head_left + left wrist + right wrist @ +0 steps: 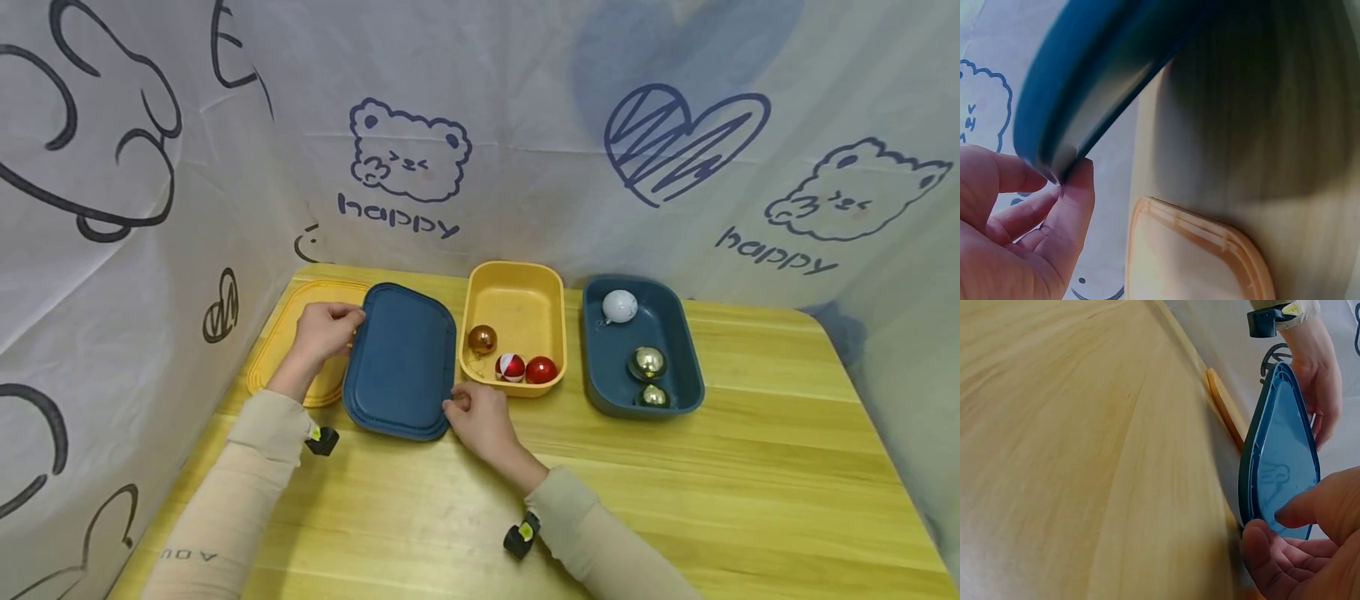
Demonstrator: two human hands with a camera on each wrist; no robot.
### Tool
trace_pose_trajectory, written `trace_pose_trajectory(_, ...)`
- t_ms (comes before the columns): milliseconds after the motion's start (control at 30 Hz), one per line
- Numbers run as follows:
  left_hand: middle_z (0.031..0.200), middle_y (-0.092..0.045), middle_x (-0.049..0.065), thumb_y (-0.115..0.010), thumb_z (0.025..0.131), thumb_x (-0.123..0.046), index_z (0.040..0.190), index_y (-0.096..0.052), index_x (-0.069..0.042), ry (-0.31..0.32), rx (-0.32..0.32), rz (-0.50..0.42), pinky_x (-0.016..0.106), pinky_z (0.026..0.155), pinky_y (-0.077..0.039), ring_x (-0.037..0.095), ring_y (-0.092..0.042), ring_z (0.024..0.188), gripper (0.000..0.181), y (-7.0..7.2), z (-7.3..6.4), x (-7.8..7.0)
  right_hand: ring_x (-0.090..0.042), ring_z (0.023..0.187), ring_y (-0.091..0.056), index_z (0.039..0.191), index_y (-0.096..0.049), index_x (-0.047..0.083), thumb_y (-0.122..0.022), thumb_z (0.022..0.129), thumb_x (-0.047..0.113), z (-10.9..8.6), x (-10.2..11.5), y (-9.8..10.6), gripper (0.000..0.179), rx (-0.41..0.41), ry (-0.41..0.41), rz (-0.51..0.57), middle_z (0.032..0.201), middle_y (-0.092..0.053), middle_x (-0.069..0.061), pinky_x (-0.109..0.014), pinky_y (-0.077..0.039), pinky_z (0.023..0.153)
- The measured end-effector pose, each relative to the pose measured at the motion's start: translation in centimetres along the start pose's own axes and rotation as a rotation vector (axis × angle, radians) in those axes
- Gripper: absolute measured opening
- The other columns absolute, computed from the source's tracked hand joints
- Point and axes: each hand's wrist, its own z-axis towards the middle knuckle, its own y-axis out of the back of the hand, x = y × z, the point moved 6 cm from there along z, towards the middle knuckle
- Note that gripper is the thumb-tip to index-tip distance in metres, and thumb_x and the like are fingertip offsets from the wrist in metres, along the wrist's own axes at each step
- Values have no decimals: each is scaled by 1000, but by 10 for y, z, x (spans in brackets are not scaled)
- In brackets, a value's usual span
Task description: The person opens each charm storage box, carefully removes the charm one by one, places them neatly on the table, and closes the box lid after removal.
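Note:
Both hands hold a blue lid (401, 362) above the table, one at each long side. At its left edge my left hand (322, 333) pinches the rim between thumb and fingers; the left wrist view shows this pinch on the lid (1110, 81) from below. My right hand (483, 421) pinches the opposite edge near the lower right corner. In the right wrist view the lid (1285, 456) is seen edge-on, with the right thumb over its face. Partly hidden beneath the blue lid and left hand, a yellow lid (288, 337) lies on the table.
A yellow box (513, 275) right of the blue lid holds a brown, a red-and-white and a red (541, 370) ball. Farther right, a blue box (592, 367) holds a white ball (620, 307) and two gold ones. Printed cloth walls (517, 183) enclose the wooden table (780, 433).

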Motion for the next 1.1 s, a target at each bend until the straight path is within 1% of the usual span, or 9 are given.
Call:
trace_pose_trajectory(167, 113, -68, 17, -56, 109, -25, 140, -67, -1, 2, -14, 41, 33, 75, -62, 12, -61, 80, 41, 0, 1, 6, -13, 70, -68, 110, -77, -7, -76, 93, 8, 0, -6, -2, 23, 21, -21, -6, 78, -76, -10, -24, -53, 64)
trace_pose_trajectory(333, 116, -71, 22, -58, 108, -24, 136, -70, 0, -13, -52, 104, 30, 68, -59, 13, -62, 73, 39, 0, 2, 12, -7, 64, -61, 112, -77, -8, -76, 92, 5, 0, -8, -3, 24, 34, -45, 5, 75, -74, -9, -21, -50, 61)
trace_pose_trajectory(467, 128, -71, 26, -57, 108, -22, 134, -71, 2, -30, -74, 175, 27, 71, -55, 28, -70, 93, 38, -4, 3, 17, -6, 60, -61, 113, -76, -9, -76, 91, 3, 0, -10, -3, 25, 43, -68, 17, 75, -75, -10, -21, -50, 60)
trace_pose_trajectory(600, 132, -70, 27, -56, 109, -20, 135, -70, 4, -58, -83, 216, 39, 87, -56, 40, -66, 116, 38, -7, 3, 20, -5, 58, -60, 116, -75, -9, -76, 92, 4, -1, -11, -2, 27, 51, -81, 21, 75, -75, -10, -20, -51, 60)
trace_pose_trajectory(700, 133, -69, 28, -55, 109, -19, 134, -70, 5, -80, -93, 242, 49, 97, -56, 43, -65, 121, 37, -8, 3, 21, -5, 57, -59, 116, -75, -9, -76, 93, 5, 0, -11, -2, 27, 53, -81, 19, 74, -74, -8, -20, -50, 60)
trace_pose_trajectory(833, 133, -69, 27, -56, 109, -19, 133, -70, 5, -89, -93, 288, 51, 100, -55, 43, -65, 123, 37, -10, 4, 22, -4, 56, -59, 115, -75, -10, -75, 92, 4, 0, -11, -2, 27, 48, -72, 14, 73, -74, -9, -20, -49, 59)
trace_pose_trajectory(933, 132, -70, 27, -56, 108, -18, 133, -70, 5, -80, -86, 311, 46, 92, -57, 41, -68, 116, 37, -12, 5, 25, -4, 54, -59, 115, -75, -10, -75, 91, 3, 0, -10, -1, 27, 41, -65, 11, 72, -75, -9, -20, -49, 58)
trace_pose_trajectory(1033, 120, -75, 26, -57, 108, -18, 133, -71, 5, -74, -80, 325, 35, 73, -57, 31, -71, 90, 36, -13, 6, 29, -4, 55, -58, 114, -75, -10, -75, 90, 2, 0, -9, -1, 27, 33, -58, 3, 71, -74, -9, -19, -48, 58)
trace_pose_trajectory(1100, 108, -76, 24, -58, 107, -17, 133, -71, 4, -76, -80, 335, 29, 62, -52, 24, -68, 72, 36, -13, 7, 31, -4, 56, -57, 113, -76, -10, -75, 90, 2, 0, -8, -1, 26, 31, -53, -6, 70, -73, -8, -19, -47, 58)
